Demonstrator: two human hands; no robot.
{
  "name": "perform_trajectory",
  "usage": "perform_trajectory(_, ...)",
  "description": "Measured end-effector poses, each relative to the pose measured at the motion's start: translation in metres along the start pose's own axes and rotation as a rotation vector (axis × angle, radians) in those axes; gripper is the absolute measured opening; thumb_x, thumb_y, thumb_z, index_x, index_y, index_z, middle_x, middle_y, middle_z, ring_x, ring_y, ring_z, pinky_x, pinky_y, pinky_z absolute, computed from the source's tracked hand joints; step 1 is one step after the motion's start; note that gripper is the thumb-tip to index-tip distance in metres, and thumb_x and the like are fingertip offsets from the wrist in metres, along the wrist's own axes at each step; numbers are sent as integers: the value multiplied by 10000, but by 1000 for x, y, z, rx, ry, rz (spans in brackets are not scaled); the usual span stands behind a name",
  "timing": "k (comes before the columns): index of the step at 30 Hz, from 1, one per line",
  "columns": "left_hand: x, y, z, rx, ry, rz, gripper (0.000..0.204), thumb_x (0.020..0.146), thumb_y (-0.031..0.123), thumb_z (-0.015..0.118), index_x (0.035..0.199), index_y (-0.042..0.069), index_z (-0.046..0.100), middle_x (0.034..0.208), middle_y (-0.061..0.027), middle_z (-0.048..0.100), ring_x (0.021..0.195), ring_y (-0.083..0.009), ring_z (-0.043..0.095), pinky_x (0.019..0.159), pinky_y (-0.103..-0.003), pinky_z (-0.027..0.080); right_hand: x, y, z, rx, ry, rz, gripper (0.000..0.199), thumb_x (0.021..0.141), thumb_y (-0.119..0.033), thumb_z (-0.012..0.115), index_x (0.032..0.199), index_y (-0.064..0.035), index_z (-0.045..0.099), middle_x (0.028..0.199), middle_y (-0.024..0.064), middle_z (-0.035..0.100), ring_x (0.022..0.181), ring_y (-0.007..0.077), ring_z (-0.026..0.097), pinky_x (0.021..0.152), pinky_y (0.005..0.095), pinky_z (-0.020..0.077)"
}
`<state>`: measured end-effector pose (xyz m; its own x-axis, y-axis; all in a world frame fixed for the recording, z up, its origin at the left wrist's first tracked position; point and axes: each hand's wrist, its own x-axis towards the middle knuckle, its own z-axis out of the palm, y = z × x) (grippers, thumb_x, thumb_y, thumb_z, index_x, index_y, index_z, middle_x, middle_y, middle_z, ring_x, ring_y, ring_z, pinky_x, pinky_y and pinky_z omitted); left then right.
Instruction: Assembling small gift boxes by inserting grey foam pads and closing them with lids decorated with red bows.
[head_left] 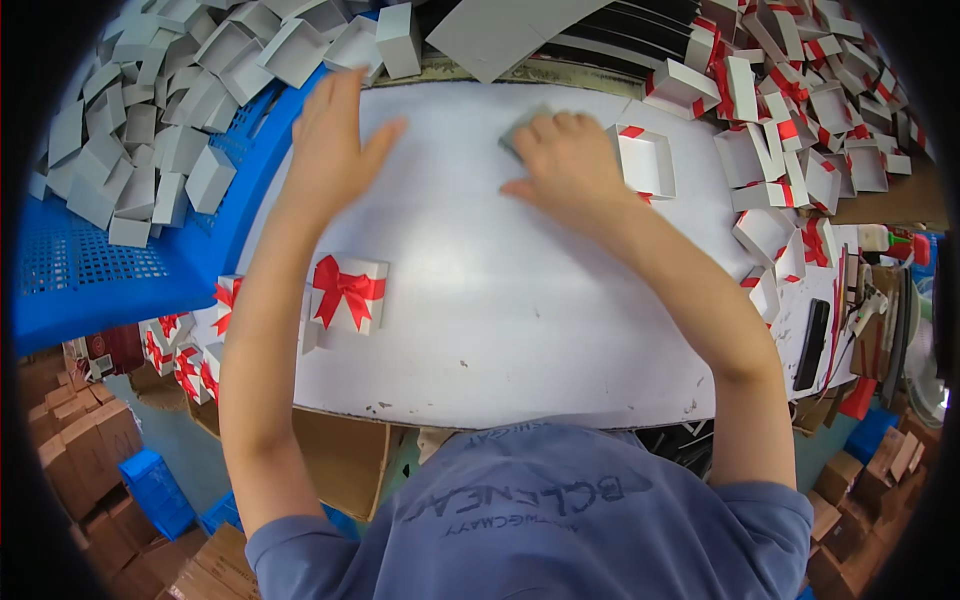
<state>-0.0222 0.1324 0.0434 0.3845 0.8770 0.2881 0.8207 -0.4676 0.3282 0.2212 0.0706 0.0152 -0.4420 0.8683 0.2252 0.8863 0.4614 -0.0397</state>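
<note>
My left hand [335, 140] reaches out at the far left of the white table [450, 300], its fingers stretched and thumb spread, close to the white open boxes [295, 52] piled in a blue crate [265, 150]. Nothing shows in its grip. At the far middle, my right hand [570, 155] is curled over a small grey flat piece [518, 130], blurred and partly hidden by the fingers. Just right of that hand lies an open white box part [648, 165] with red ribbon on its edges. A white gift box [348, 294] with a red bow sits near my left forearm.
Open white boxes with red ribbon [780, 130] are heaped at the far right. A grey board [500, 35] juts over the back edge. Several bowed boxes [185, 365] stand left of the table. A black oblong object [812, 345] lies at the right, and brown cartons [90, 440] stand below left.
</note>
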Motion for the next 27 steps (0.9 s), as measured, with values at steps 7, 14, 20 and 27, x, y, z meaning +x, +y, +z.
perform_trajectory(7,46,-60,48,335,103,-105,428,769,400,652,962,20,607,1205,-267,471,1136,-396,440,903,-424,391,-49,-13,0,71,20,-30,206,630,-123,706,769,-47,575,814,73,573,771,226,566,633,327,453)
perform_trajectory(14,-74,47,17,-236,-195,16,693,606,203,794,1156,-11,430,1103,-208,507,993,-347,500,829,-376,433,-48,-30,-40,231,417,-232,122,612,-76,603,732,-65,582,794,42,551,705,201,534,588,316,445)
perform_trajectory(20,-108,73,37,-511,-183,310,804,585,220,790,1284,75,420,1225,-156,474,1059,-364,463,857,-395,422,-67,-45,-30,433,-165,-373,296,637,-112,633,928,-63,649,931,52,580,826,214,562,694,358,451)
perform_trajectory(27,-109,64,0,-2,-368,479,631,657,145,738,1240,121,496,1319,-89,435,1136,-386,414,894,-442,422,-82,37,-19,223,106,124,276,680,-206,731,885,-81,594,951,82,557,777,255,556,650,334,448)
